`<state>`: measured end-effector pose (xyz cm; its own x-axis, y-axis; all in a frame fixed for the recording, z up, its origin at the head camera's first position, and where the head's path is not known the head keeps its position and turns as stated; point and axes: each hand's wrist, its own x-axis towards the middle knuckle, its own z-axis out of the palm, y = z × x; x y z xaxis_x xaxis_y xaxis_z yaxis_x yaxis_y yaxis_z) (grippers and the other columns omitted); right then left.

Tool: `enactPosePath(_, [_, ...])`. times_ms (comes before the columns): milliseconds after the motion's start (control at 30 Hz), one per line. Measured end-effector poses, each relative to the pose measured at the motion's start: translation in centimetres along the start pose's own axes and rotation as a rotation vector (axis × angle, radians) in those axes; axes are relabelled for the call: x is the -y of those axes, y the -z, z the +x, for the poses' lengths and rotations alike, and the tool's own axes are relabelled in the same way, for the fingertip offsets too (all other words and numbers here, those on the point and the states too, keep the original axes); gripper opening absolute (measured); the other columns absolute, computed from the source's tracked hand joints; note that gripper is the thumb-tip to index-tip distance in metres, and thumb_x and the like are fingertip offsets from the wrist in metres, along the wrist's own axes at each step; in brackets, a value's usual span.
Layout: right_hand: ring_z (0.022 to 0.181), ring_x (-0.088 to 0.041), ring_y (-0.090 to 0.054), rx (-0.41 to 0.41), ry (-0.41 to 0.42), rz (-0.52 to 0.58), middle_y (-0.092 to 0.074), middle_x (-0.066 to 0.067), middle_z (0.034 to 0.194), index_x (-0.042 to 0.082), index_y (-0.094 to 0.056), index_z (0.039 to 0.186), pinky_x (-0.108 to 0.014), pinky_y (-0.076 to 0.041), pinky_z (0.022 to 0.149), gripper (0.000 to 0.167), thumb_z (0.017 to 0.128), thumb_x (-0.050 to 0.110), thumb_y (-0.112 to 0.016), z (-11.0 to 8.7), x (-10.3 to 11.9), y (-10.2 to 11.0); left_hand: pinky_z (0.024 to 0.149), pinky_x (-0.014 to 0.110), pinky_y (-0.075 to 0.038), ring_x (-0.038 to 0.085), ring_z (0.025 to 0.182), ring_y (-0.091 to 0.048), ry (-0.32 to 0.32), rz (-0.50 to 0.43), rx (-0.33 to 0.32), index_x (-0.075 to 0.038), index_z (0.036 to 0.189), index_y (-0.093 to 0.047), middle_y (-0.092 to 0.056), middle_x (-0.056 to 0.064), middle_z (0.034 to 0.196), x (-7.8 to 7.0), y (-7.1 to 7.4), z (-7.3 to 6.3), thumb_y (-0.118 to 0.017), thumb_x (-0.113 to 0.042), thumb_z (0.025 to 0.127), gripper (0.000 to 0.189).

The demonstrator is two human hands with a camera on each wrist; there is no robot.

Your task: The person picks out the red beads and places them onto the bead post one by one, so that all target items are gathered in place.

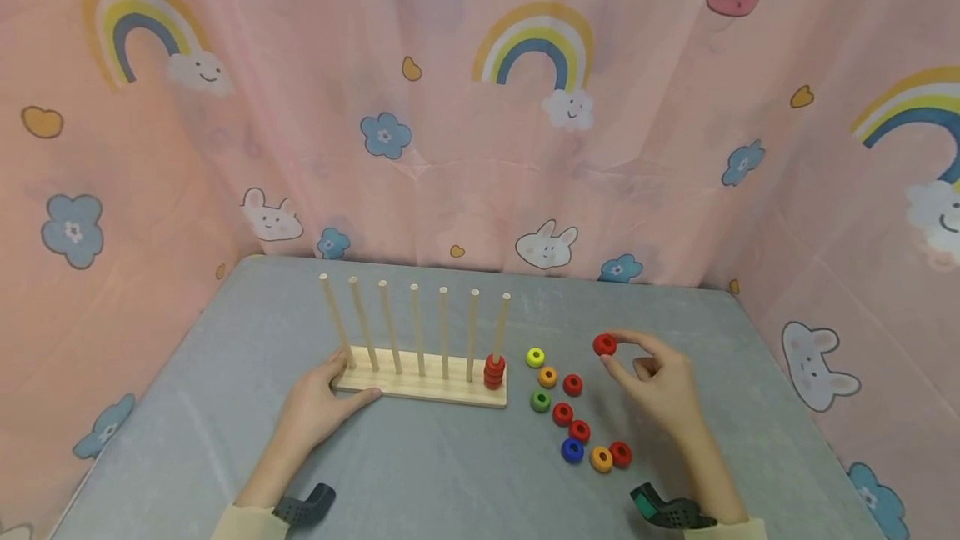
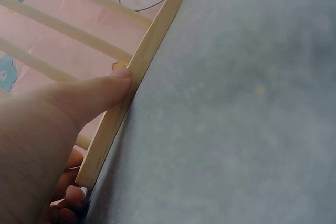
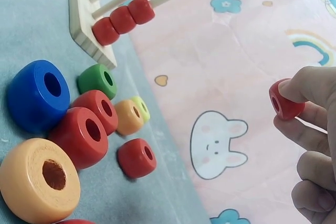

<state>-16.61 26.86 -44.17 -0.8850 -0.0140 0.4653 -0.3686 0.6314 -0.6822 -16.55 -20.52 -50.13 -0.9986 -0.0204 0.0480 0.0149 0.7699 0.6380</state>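
Observation:
A wooden peg rack (image 1: 420, 388) with several upright pegs stands left of the middle of the table. My left hand (image 1: 321, 407) grips its left end, the thumb along the front edge of the base (image 2: 137, 61) and the other fingers around the end. Three red beads (image 1: 493, 372) are stacked on the rightmost peg, seen also as red beads (image 3: 123, 20) in the right wrist view. Right of the rack, my right hand (image 1: 660, 382) pinches a red bead (image 1: 604, 345) between thumb and fingers, above the table. The hole of that bead (image 3: 286, 100) shows in the right wrist view.
Loose beads lie between the rack and my right hand: a yellow-green bead (image 1: 535, 357), a green bead (image 1: 540, 401), a blue bead (image 1: 572, 451), two orange ones and several red ones. A pink patterned curtain (image 1: 442, 190) hangs behind the grey table (image 1: 450, 473).

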Motion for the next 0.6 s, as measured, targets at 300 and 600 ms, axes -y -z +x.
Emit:
enactPosePath(300, [0.043,0.005,-0.019,0.015,-0.013,-0.018,-0.027,0.010,0.053,0.011,-0.077,0.120,-0.024,-0.023,0.036,0.031,0.090,0.007,-0.085,-0.06,0.25,-0.21,0.120,0.063,-0.040,0.048,0.149,-0.043,-0.021,0.001,-0.018,0.007,0.154,-0.049,-0.044,0.023,0.162,0.13,-0.15,0.13,-0.084,-0.058,0.087,0.099])
enactPosePath(600, [0.044,0.006,-0.018,0.034,-0.002,0.012,-0.026,0.010,0.053,0.013,-0.077,0.118,-0.024,-0.022,0.036,0.029,0.090,0.007,-0.085,-0.01,0.72,-0.75,0.119,0.062,-0.041,0.047,0.148,-0.043,-0.024,0.006,-0.019,0.007,0.154,-0.049,-0.044,0.022,0.163,0.33,-0.37,0.20,-0.084,-0.058,0.087,0.100])
